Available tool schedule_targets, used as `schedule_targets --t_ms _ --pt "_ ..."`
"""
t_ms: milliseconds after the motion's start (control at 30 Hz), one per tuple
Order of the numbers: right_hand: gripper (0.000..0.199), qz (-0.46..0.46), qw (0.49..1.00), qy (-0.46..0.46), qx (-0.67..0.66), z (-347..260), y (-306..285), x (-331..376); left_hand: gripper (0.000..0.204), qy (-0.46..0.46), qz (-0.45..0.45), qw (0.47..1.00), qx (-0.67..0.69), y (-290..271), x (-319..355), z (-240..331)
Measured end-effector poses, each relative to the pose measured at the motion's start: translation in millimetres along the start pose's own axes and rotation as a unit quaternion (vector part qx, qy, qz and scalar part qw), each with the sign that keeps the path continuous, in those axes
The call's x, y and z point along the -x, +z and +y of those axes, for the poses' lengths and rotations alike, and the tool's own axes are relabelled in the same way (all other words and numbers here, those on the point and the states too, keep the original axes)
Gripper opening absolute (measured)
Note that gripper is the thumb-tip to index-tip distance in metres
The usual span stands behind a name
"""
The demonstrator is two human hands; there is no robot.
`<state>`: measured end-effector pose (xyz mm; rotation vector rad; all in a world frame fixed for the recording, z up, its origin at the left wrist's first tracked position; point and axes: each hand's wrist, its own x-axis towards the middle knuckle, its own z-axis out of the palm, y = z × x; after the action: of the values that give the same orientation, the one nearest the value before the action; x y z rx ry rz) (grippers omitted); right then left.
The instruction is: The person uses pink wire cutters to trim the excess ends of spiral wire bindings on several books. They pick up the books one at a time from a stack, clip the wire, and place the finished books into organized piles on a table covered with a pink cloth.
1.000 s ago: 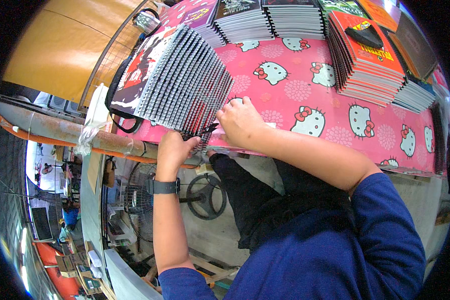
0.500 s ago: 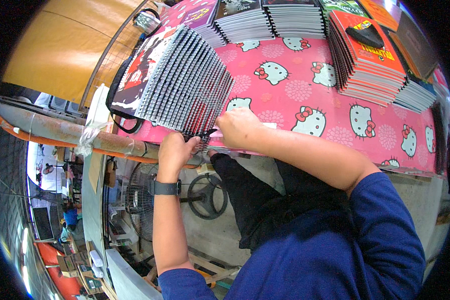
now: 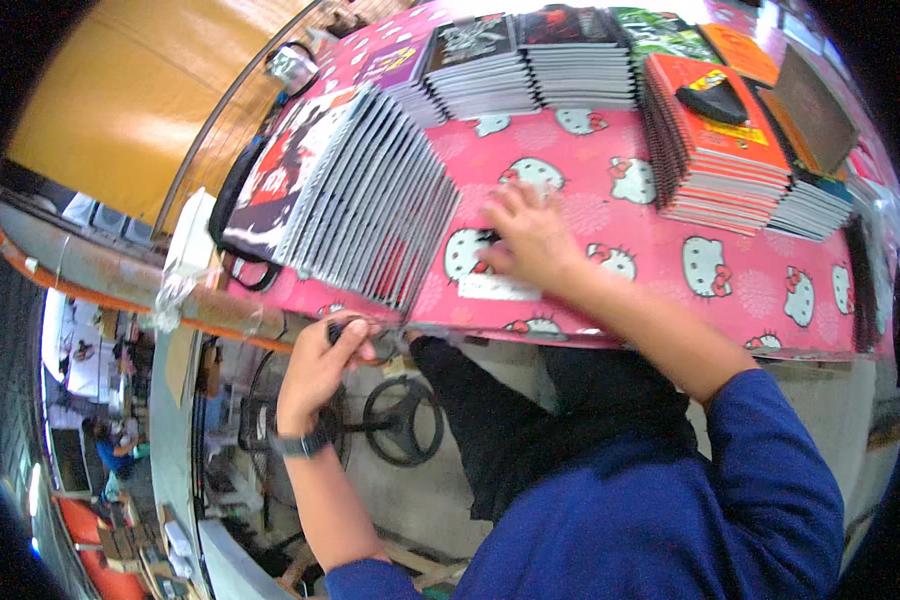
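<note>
At the table's near edge, my left hand is closed, with a small black piece showing by the thumb; its kind is unclear. Over the table to its right, my right hand has its fingers spread. A small dark bit shows beside that thumb, too blurred to name. Just below those fingers lies a flat white piece, perhaps paper or card. Left of it stands a tall pile of spiral-bound notebooks, bound edges toward me, with a red, black and white cover on its left side.
More notebook stacks line the far side. An orange-covered stack at right carries a black pouch-like item. Pink cat-patterned cloth covers the table. A rusty pipe runs along the left; a fan stands below.
My hands were together at the near corner of the notebook pile. My right hand has moved right and opened over the cloth. My left hand has drawn slightly left and down.
</note>
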<state>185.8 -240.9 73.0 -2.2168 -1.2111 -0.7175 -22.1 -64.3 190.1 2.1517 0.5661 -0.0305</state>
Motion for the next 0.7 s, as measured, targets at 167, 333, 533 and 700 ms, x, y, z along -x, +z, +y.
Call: schedule_targets --t_ms 167,333,533,700 --pt "0.047 -0.254 0.311 0.362 -0.841 -72 -13 31 0.023 0.139 0.030 0.962 -0.232 55 -5 30" --pt "0.037 -0.131 0.229 0.433 -0.862 -48 -9 55 0.035 0.181 0.069 0.932 -0.306 99 -36 63" --pt "0.023 0.004 0.413 0.350 -0.841 47 -113 67 0.029 0.288 0.019 0.949 -0.126 117 -36 67" --pt "0.025 0.507 0.780 0.269 -0.249 165 -309 88 0.028 0.192 -0.016 0.980 -0.053 116 -10 32"
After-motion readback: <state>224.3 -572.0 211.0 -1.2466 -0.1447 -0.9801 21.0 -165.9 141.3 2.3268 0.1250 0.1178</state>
